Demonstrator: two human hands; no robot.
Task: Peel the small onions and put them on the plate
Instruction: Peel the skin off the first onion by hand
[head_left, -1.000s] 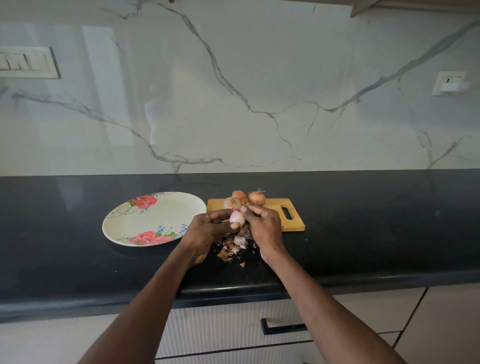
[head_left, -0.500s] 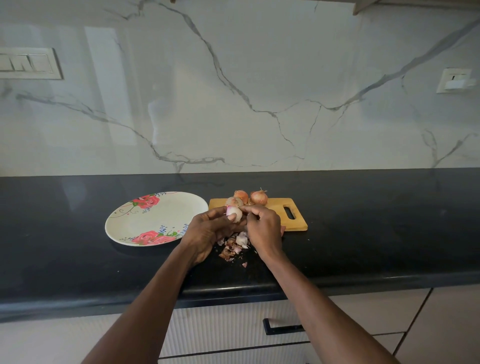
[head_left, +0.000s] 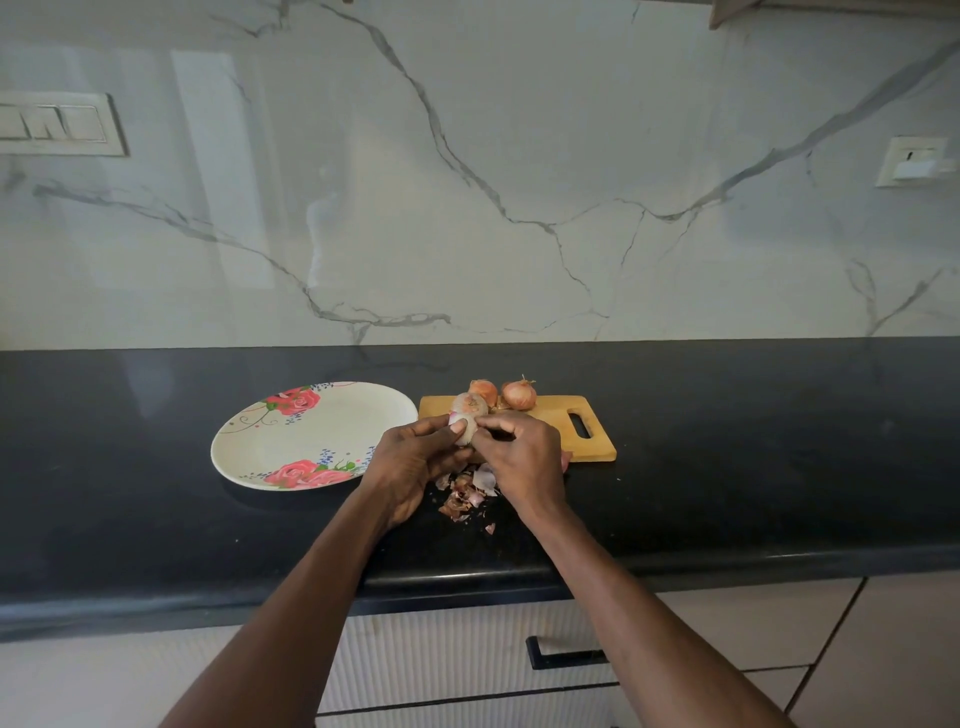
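Between both hands I hold a small pale onion (head_left: 466, 435), just above the counter at the cutting board's near left corner. My left hand (head_left: 410, 462) pinches it from the left with the thumb on top. My right hand (head_left: 519, 457) grips it from the right, and its curled fingers hide much of the onion. Directly behind it lies a partly skinned onion (head_left: 470, 404) on the wooden cutting board (head_left: 587, 447). Two brown unpeeled onions (head_left: 483, 392) (head_left: 518, 395) sit at the board's far edge. The flowered white plate (head_left: 311, 436) lies to the left with nothing on it.
A heap of onion peels (head_left: 467, 493) lies on the black counter (head_left: 727, 467) under my hands. A marble wall rises behind the counter. Below the counter's front edge is a drawer with a black handle (head_left: 563, 657).
Both hands have stayed over the peels, holding the onion. The onion has turned a little in my fingers, and its pale side shows less now.
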